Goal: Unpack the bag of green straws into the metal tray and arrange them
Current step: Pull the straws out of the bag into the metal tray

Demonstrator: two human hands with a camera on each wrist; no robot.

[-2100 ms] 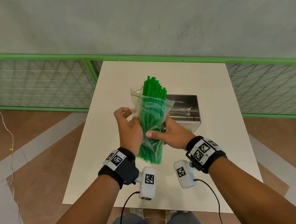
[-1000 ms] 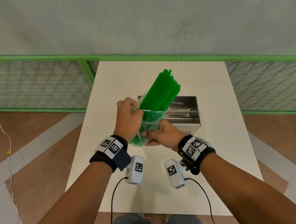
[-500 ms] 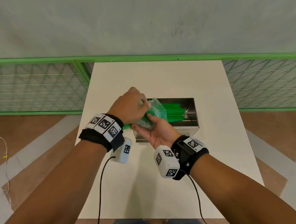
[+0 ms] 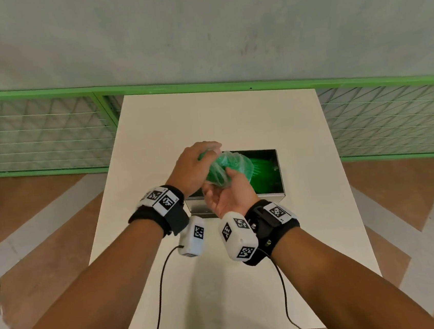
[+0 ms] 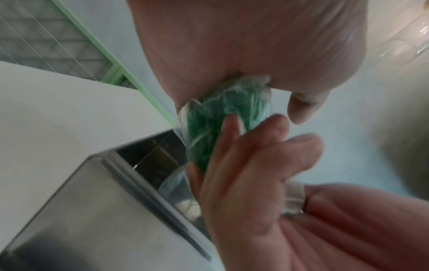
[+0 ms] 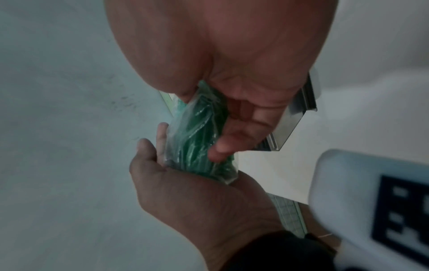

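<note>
Two hands meet over the white table (image 4: 205, 117), and your view of what they hold is poor: both wrist pictures are blurred, and in the head view your hands cover the near-left corner of the metal tray (image 4: 280, 173). That tray sits mid-table with green straws (image 4: 260, 169) lying inside it as a smeared green mass, so you cannot count them or judge how neatly they lie. Half a second ago the straws jutted from the bag's mouth in a tight bundle across the tray; now they have spilled further in and the clear plastic bag (image 4: 233, 166) is crumpled and tipped mouth-down over the tray's left part. Two seconds ago you held it upright in front of you. Some green still shows through the plastic, though whether that is straws or tint you cannot tell. Your left hand (image 4: 193, 166) curls over the bag's upper end from above, fingers wrapped around it. Your right hand (image 4: 228, 192) cups the bag from below, palm up, fingers and thumb closed on the plastic.
</note>
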